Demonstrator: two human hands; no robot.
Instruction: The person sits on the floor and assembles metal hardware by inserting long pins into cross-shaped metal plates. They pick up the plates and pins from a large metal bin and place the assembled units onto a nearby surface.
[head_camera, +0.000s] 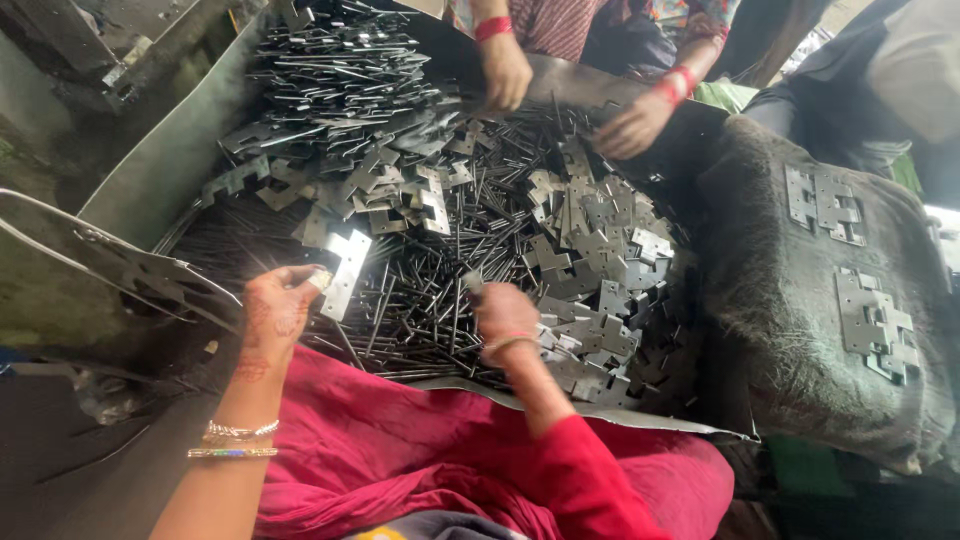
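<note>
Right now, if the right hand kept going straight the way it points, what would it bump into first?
Probably the loose metal pins heaped just ahead of the right hand, which points up and slightly left into the tray. The flat hinge plates lie beyond them. Depth is hard to judge from above.

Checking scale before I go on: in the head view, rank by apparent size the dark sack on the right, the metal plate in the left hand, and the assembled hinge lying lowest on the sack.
1. Dark sack, by far the largest.
2. and 3. Assembled hinge and metal plate in the left hand: they look alike, and they lie at different distances from the camera, so no ranking.
</note>
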